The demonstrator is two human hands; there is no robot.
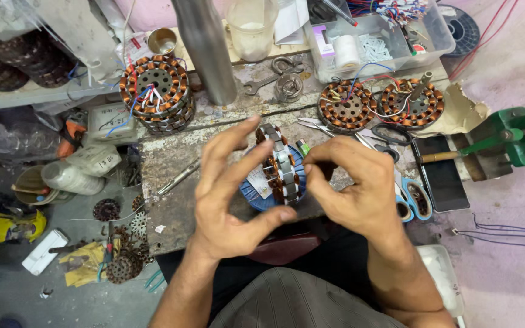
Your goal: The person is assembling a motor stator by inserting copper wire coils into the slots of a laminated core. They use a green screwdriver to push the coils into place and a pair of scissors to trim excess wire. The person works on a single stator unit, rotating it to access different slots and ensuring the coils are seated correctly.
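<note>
The right hand [353,191] pinches a wound motor stator [281,165], held on edge over the table [171,164]. The left hand [229,194] hovers just beside it, fingers spread. 2 stators [381,104] lie behind.

Bare forearms and hands, no sleeves or rings — grey striped cloth over the lap.

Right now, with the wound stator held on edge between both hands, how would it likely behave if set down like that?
The stator is a round ring of steel and copper coils, so probably heavy for its size and rigid. Standing on edge, it would likely roll or tip flat. The right hand grips its rim; the left hand is spread beside it.
</note>
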